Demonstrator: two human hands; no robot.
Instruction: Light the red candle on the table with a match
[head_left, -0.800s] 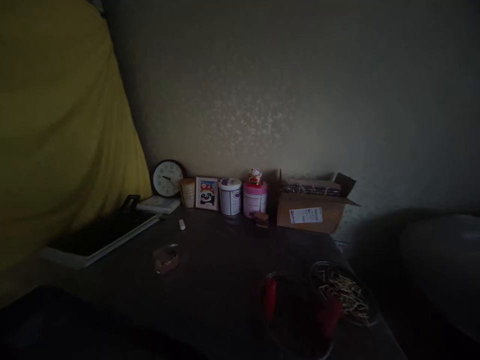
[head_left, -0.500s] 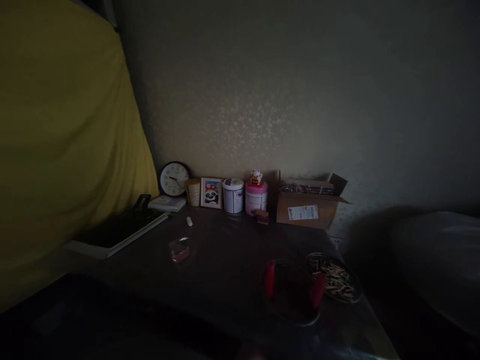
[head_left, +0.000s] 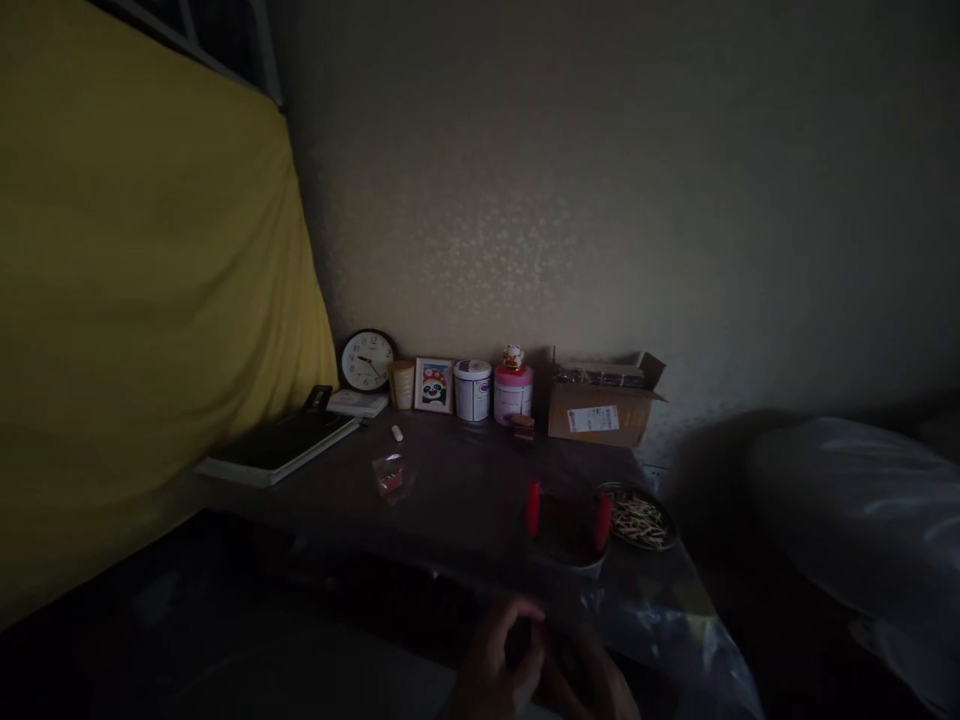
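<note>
Both my hands show dimly at the bottom edge, close together below the front edge of the dark table (head_left: 450, 520). My left hand (head_left: 499, 655) has its fingers curled inward, pinched toward my right hand (head_left: 598, 685). The right hand is too dark for its fingers to read, and I cannot make out anything held between them. Nearest on the table are a round bowl with two red handles (head_left: 568, 530) and a glass dish of pale sticks (head_left: 639, 518) beside it.
Along the wall stand a clock (head_left: 367, 360), a panda picture (head_left: 433, 386), a white tub (head_left: 472, 390), a pink tub (head_left: 513, 393) and a cardboard box (head_left: 600, 410). A dark flat case (head_left: 281, 447) lies left, by a yellow curtain (head_left: 135, 300). A plastic-covered bulk (head_left: 847, 500) is right.
The view has drawn back and tilted, so the table looks farther and smaller. My two hands have come into view at the bottom. Nothing on the table has moved.
</note>
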